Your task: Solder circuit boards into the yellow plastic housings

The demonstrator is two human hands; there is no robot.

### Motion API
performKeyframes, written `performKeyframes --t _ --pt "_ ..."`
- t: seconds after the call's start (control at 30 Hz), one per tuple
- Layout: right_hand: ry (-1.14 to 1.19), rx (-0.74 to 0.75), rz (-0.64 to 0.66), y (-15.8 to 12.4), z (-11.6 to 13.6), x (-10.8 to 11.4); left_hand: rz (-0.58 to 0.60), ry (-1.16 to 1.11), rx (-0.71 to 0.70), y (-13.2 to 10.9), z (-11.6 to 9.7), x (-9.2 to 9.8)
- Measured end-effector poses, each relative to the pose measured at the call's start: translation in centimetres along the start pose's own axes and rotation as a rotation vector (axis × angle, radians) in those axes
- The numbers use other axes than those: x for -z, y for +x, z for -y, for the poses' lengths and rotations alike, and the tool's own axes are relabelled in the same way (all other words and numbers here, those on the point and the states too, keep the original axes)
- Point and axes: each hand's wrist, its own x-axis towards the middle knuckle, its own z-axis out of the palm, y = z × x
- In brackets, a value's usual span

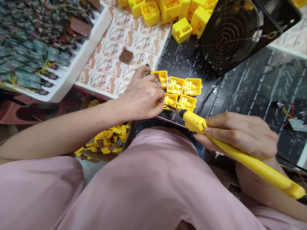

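Observation:
My right hand (242, 134) grips a yellow soldering iron (225, 148) by its long handle. The dark tip points left and reaches the near row of small open yellow plastic housings (187, 103). Over the left end of these housings bends my left hand (146, 92), a ring on one finger. Its fingers are curled down, and what lies beneath them is mostly hidden, with a bit of yellow showing. A small black round part (147, 65) sits by its far fingers. The other housings (193, 86) lie in two rows, open side up, with round grilles inside.
A white foam tray (96, 41) of circuit boards stands at left. One brown board (126, 56) lies on the printed sheet. Yellow housings (150, 13) pile up at the back beside a black fan (225, 38). A wired circuit board (297, 124) lies right; a box of yellow pieces (107, 139) sits below.

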Motion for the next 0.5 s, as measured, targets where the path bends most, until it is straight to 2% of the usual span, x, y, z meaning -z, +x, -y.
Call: performKeyframes --t 0.2,0.5 --pt "-0.013 -0.166 -0.013 -0.4 1.1 0.8 -0.012 -0.038 0.003 0.0 0.2 -0.2" --pt "-0.009 0.01 -0.033 0.1 -0.2 -0.2 -0.006 0.041 -0.031 0.0 0.3 -0.4"
